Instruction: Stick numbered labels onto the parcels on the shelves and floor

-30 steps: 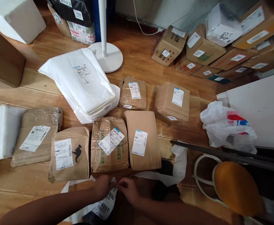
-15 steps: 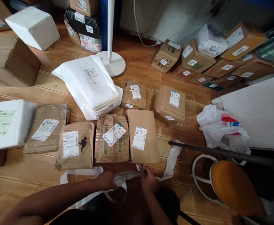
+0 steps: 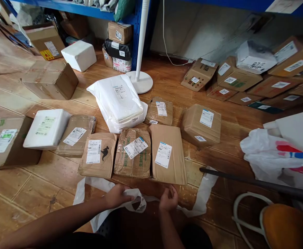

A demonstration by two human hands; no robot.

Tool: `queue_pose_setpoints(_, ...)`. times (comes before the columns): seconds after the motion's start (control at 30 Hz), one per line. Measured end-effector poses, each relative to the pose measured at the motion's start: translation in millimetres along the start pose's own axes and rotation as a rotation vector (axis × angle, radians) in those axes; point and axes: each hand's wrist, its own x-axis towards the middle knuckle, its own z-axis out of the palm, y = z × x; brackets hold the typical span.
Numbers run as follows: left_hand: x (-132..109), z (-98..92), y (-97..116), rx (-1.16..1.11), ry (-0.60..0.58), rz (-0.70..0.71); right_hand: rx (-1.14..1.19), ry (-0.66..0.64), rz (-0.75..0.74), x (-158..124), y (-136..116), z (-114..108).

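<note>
Label strip [image 3: 137, 204]: white backing paper, curled, on the wooden floor [image 3: 37, 183] at its near edge.
Left hand [image 3: 117, 196]: closed, pinching the strip.
Right hand [image 3: 168, 200]: fingers curled, just beside the strip; grip cannot be told.
Parcels: flat brown parcel [image 3: 168, 154] and taped parcel [image 3: 133, 152] just beyond the hands.
White bag [image 3: 119, 100]: farther back.

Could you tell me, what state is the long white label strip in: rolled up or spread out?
Spread out: the label strip trails loosely across the floor, with one curl gripped in the left hand; the right hand pinches it.
</note>
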Motion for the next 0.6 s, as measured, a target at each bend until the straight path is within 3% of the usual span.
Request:
queue_pose_setpoints(0.07,0,-1.7,-2,-0.15,-0.039,0.04,0.039,-0.012,0.011,-18,-22,5)
queue_pose_setpoints(0.13,2,-4.8,-3,-0.261,0.008,0.066,0.134,-0.185,0.002,-41,-53,11)
queue_pose_setpoints(0.17,3,-7.1,-3,-0.28,0.062,0.088,0.293,-0.502,0.021,-52,-70,13)
queue_pose_setpoints(0.2,4,-9.7,-2,-0.279,0.121,0.115,0.425,-0.732,0.066,-62,-86,14)
queue_pose_setpoints(0.27,3,-15.0,1,-0.227,0.205,0.175,0.506,-0.977,0.135,-73,-113,14)
queue_pose_setpoints(0.33,0,-18.8,7,-0.171,0.224,0.21,0.494,-0.999,0.178,-77,-129,13)
queue_pose_setpoints(0.47,-4,-17.5,17,-0.166,0.197,0.242,0.498,-0.886,0.243,-73,-133,14)
queue_pose_setpoints(0.6,2,-12.9,17,-0.283,0.16,0.129,0.496,-0.96,0.322,-69,-128,17)
